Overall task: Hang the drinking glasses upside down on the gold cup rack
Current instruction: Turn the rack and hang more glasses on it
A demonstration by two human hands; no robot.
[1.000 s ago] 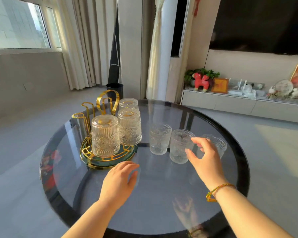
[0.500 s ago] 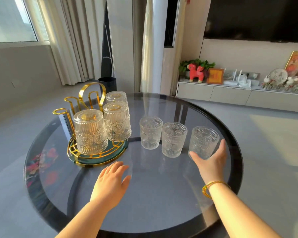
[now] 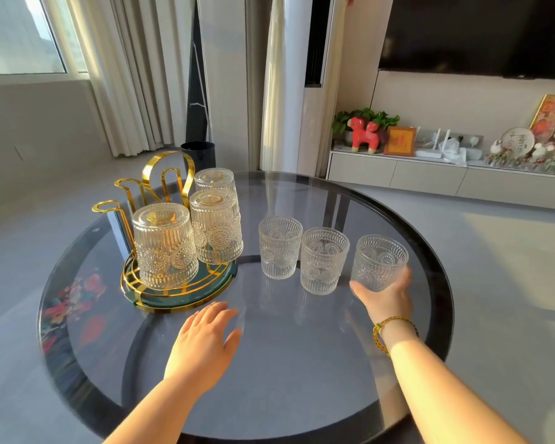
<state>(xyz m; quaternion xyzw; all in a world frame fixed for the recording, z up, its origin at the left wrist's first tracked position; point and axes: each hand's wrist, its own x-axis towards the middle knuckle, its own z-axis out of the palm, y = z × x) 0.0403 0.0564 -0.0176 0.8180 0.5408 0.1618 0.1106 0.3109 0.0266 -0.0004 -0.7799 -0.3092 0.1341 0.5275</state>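
Three drinking glasses are hanging upside down on the gold cup rack [image 3: 161,187], which is sitting at the left of the round glass table [image 3: 302,363]. Three more are standing upright in a row at its right. The right hand [image 3: 385,298] is cupping the rightmost glass [image 3: 378,262], fingers curled around its base. The left hand [image 3: 204,342] is hovering flat and open, holding nothing, near the rack's base

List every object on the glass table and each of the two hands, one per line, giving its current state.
Gold cup rack: upright, three pegs free.
Three hung glasses: upside down on the rack.
Left glass: upright on the table, untouched.
Middle glass: upright, untouched.
Right glass: upright, cupped by the right hand.
Right hand: wrapped around that glass's base.
Left hand: open, flat, holding nothing.
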